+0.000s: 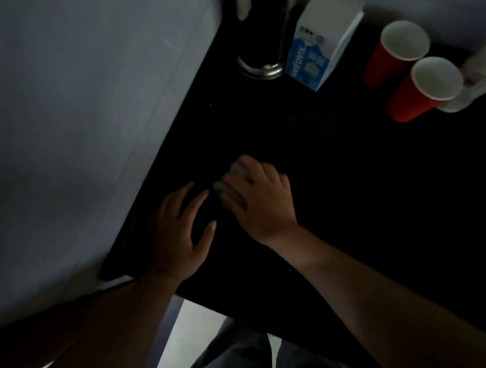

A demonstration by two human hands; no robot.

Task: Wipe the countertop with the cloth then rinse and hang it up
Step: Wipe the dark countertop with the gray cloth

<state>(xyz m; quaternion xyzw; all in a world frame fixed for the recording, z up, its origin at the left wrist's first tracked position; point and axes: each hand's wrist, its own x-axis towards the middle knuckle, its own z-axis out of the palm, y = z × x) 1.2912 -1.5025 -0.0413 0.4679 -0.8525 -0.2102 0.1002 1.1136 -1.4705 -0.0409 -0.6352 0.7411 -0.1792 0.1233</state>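
Cloth sits bunched under my right hand, pressed onto the dark countertop. My left hand rests spread just beside it. Wiping appears underway; rinsing and hanging remain.

Both forearms are bare, no sleeves visible up to the frame edge. No watch, ring or bracelet seen on the left hand or the right hand. Fingernails look short and plain, w/o polish. Below the arms, the legs wear dark grey trousers, fabric loose w/ some folds. Light is dim, so details are unclear.
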